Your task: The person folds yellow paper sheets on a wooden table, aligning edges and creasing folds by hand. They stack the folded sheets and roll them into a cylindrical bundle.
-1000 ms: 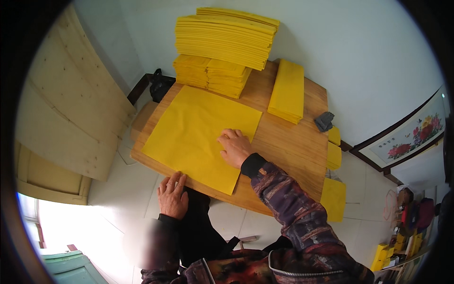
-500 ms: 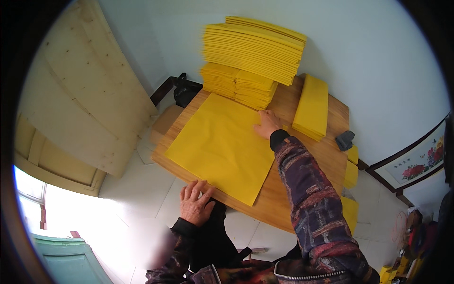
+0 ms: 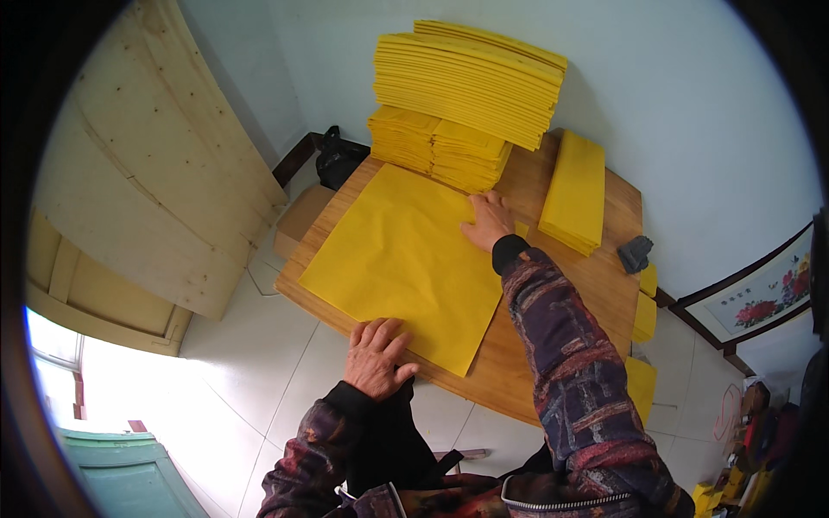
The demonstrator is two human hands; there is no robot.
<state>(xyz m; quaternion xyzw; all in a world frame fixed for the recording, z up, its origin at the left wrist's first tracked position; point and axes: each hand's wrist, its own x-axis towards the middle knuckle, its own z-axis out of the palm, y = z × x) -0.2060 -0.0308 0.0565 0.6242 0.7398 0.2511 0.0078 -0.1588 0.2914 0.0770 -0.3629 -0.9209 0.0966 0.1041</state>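
Observation:
A large yellow sheet (image 3: 406, 268), lightly creased and perhaps paper, lies flat on the wooden table (image 3: 501, 371). At its far right corner rests my right hand (image 3: 490, 220), palm down, the thumb spread away from the fingers on the sheet. My left hand (image 3: 376, 356) lies over the table's near edge, its fingertips touching the sheet's near border and its thumb apart. Neither hand appears to grip anything. A small yellow corner shows beside my right wrist; what it belongs to is hidden.
Behind the sheet rise stacked folded yellow pieces (image 3: 466, 82) and shorter yellow bundles (image 3: 436, 147). A long folded yellow pile (image 3: 574, 194) and a dark grey object (image 3: 635, 254) sit at the right. A black bag (image 3: 335, 155) and cardboard box (image 3: 302, 220) stand left of the table.
My left hand has moved a little right and farther forward along the near edge of the sheet. The right hand stays near the far corner.

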